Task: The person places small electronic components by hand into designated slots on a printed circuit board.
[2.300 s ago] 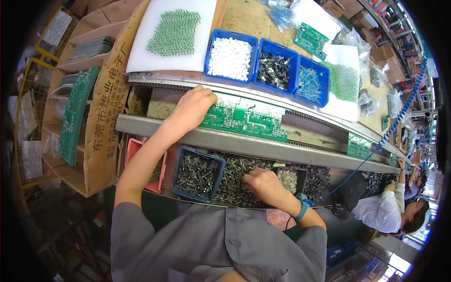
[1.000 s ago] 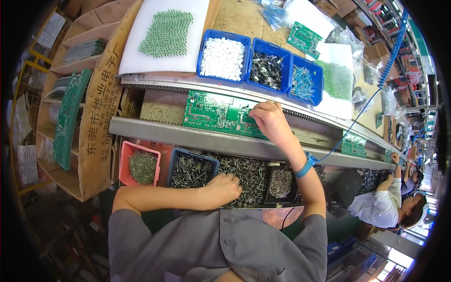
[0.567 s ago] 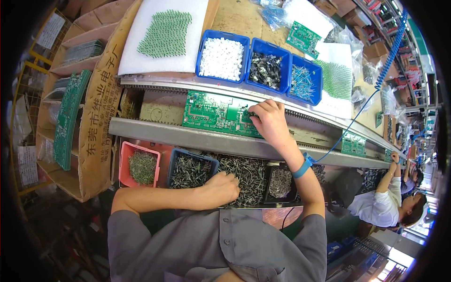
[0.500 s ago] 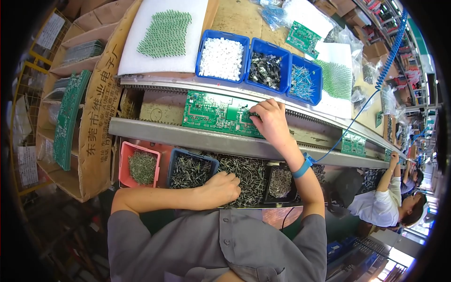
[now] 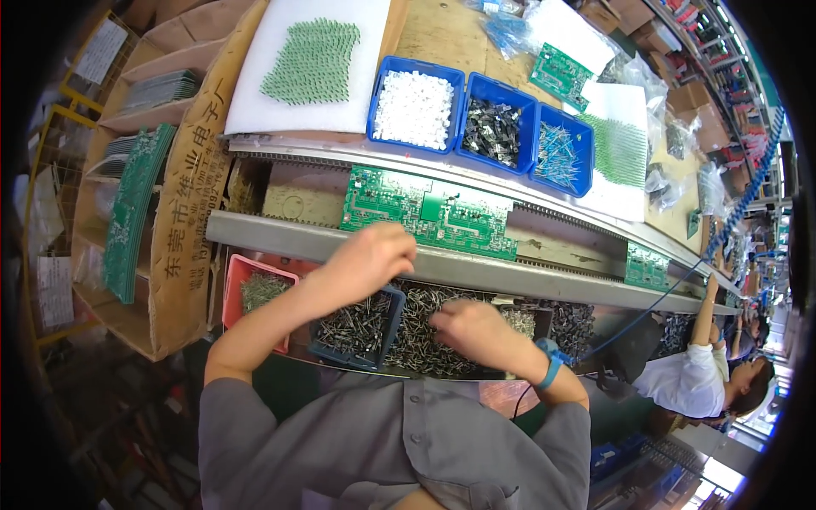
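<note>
A green circuit board [image 5: 429, 212] lies in the rail track in front of me. My left hand [image 5: 378, 255] is over the near metal rail [image 5: 289, 229], just below the board's left half. Its fingers are curled together, and whatever they hold is hidden. My right hand [image 5: 476, 327], with a blue wrist strap [image 5: 552, 367], is down at the heap of small metal-legged components [image 5: 416, 327]. Its fingertips are pinched together at the heap; I cannot make out a part in them. Left of the heap stands a dark blue bin [image 5: 353, 327] of similar parts.
Beyond the track stand blue bins of white connectors [image 5: 415, 109], black parts [image 5: 493, 132] and blue-bodied parts [image 5: 557, 155]. A pink bin [image 5: 246, 293] is near left, beside a cardboard box [image 5: 183, 246] holding boards. A coiled blue cord [image 5: 748, 187] hangs right. A co-worker [image 5: 680, 378] sits further along.
My right hand has left the board and come down to the component heap. My left hand has risen from the bins to the rail by the board. The whole view has shifted slightly.
</note>
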### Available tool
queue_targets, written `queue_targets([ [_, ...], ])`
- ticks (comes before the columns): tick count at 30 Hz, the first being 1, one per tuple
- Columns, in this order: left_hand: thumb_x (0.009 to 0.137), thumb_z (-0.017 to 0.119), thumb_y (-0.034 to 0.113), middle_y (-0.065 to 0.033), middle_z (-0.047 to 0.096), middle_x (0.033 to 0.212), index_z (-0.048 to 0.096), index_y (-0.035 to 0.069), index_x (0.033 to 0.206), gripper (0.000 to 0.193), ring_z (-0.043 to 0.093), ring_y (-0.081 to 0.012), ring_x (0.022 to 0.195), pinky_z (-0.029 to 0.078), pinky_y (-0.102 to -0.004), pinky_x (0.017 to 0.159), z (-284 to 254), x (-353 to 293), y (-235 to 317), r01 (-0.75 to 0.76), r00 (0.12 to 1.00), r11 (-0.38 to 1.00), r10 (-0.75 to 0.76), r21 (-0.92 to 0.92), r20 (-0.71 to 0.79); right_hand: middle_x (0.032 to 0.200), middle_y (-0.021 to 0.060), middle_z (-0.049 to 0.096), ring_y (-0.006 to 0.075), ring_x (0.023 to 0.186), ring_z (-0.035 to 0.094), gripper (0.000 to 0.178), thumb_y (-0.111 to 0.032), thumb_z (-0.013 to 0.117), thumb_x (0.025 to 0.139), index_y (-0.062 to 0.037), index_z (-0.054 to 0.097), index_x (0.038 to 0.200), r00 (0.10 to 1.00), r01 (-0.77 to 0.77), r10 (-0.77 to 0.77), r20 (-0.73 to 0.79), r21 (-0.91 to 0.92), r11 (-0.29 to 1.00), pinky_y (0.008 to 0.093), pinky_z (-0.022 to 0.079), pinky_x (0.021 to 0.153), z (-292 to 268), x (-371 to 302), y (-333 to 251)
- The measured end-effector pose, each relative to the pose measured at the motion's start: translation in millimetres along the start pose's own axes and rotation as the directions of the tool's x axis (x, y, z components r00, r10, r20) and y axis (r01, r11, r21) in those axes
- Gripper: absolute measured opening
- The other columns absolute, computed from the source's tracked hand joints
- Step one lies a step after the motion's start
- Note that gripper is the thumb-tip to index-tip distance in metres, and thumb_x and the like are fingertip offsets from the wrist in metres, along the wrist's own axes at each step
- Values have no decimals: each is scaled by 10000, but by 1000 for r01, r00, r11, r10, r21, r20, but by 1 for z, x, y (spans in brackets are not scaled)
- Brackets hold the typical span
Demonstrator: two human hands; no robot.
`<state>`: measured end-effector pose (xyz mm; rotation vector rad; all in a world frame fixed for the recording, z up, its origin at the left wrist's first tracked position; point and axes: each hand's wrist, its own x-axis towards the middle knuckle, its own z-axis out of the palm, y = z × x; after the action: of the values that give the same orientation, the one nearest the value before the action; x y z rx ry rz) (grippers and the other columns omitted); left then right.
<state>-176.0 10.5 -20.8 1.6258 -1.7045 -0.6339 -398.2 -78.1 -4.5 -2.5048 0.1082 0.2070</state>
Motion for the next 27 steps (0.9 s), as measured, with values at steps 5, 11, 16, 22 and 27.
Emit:
queue_targets([
  [5,770,664,27,-163,620,859,632,-26,910,153,612,-338,798,493,-390,724,-17,16,-33,56,985,998,-56,-5,-165,789,113,555,291,762,599,133,-76,609,738,-50,565,861,999,-49,50,1,-129,990,387,508,648,34,-10,-7],
  [11,760,608,-9,-133,597,861,620,-6,874,116,589,-321,868,478,-400,769,-19,22,-53,-15,958,972,80,233,-274,776,110,563,293,755,604,125,-54,580,735,-40,566,858,1000,-3,4,12,-60,998,376,508,637,32,-9,-3],
  [16,742,620,-3,-105,598,876,620,8,879,137,575,-300,886,475,-391,793,-18,23,-56,-17,959,954,100,300,-265,777,104,589,284,770,616,154,-53,572,716,-45,614,865,1000,-15,16,17,-35,999,380,514,648,25,-10,-3],
  [22,756,635,-2,-104,610,905,623,17,907,153,575,-295,886,475,-392,802,-18,24,-57,-42,959,953,123,301,-254,754,95,577,283,766,601,147,-50,579,696,-64,638,830,998,-6,6,-57,-5,1000,386,498,693,25,-12,0],
  [27,771,636,8,-106,613,909,618,22,949,179,575,-295,893,470,-396,810,-18,25,-58,-44,963,952,121,303,-240,767,91,568,275,779,589,144,-38,582,688,-72,631,818,995,13,-13,-103,4,1000,382,490,718,27,-13,1],
])
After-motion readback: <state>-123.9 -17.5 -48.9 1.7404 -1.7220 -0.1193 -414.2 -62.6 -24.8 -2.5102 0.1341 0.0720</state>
